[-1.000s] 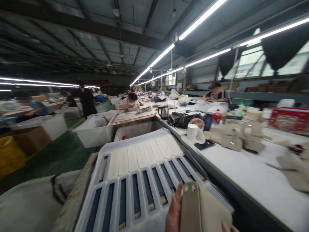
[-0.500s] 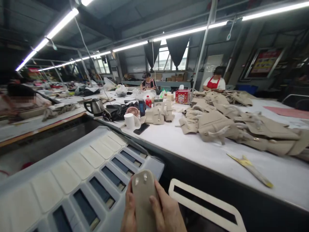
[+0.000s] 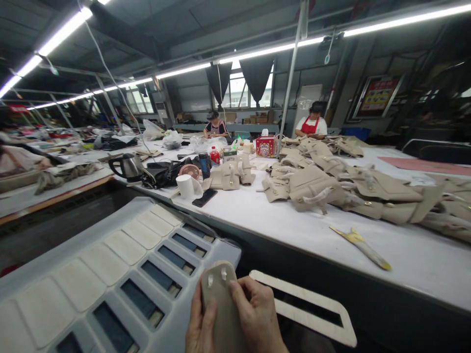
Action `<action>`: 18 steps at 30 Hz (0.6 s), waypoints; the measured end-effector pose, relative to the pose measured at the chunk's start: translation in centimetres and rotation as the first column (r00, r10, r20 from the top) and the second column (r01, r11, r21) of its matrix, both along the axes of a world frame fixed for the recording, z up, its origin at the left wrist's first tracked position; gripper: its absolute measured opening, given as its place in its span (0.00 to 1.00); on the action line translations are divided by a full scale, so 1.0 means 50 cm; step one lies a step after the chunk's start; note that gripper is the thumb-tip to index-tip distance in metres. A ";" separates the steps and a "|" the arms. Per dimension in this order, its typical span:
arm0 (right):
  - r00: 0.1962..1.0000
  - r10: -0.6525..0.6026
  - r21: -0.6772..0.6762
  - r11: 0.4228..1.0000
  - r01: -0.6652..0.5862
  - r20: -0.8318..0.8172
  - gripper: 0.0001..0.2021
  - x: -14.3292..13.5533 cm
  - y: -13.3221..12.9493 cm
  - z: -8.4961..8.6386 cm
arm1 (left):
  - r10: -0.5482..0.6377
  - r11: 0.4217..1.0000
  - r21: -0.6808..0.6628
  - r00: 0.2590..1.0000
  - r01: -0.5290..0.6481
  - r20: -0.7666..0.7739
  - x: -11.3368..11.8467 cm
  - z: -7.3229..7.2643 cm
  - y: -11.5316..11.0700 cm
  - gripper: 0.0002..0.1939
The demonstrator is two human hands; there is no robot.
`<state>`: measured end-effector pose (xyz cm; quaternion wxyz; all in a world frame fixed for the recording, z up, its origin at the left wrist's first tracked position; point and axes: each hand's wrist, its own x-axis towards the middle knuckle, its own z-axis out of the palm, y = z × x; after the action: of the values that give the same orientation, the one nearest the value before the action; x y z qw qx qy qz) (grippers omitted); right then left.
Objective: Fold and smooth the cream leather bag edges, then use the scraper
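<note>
Head view: both hands come in low at the centre, meeting on one piece.
Left hand (image 3: 200, 323): upright from the bottom edge, fingers pointing up, thumb laid across the front face, index finger along the left edge; it's closed around the piece.
Right hand (image 3: 259, 314): angled in from the lower right, knuckles bent, fingers curled; thumb and fingers pinch the upper right edge.
Round-ended beige panel (image 3: 224, 314): held upright between the two hands, rounded end on top, lower end out of frame; two small whitish-covered fittings (image 3: 210, 281) sit near that top.
Slotted grey tray (image 3: 172, 316): just left of the hands, pale flat pieces (image 3: 93, 262) lined up along its far side.
Pale slotted frame (image 3: 348, 329): right beside the right hand, lying at a slant.
Tabletop (image 3: 279, 220): beyond the hands, carrying a heap of beige bags (image 3: 316, 181), a yellow-stained flat tool (image 3: 362, 246), a black phone (image 3: 204, 197) and a white paper roll (image 3: 186, 187).
</note>
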<state>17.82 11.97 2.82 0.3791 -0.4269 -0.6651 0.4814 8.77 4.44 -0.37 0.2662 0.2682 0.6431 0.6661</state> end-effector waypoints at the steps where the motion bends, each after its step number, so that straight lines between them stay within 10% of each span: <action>1: 1.000 -0.010 -0.009 1.000 0.010 0.006 0.24 -0.002 0.009 0.004 | 0.005 1.000 -0.013 1.000 -0.005 0.006 0.001 -0.001 0.002 0.31; 12: 0.999 0.033 0.069 0.997 -0.036 0.034 0.25 0.003 0.032 -0.008 | -0.049 0.995 0.086 0.999 0.048 0.013 0.004 0.015 0.002 0.29; 18: 0.967 0.251 -0.062 0.965 -0.253 -0.036 0.21 0.000 0.003 0.006 | -0.495 0.869 -0.047 0.860 0.493 -0.128 -0.131 0.099 0.042 0.19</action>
<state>17.84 12.11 3.13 0.3097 -0.3444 -0.6923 0.5533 2.24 6.56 4.57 0.3853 0.4668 0.5736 0.5520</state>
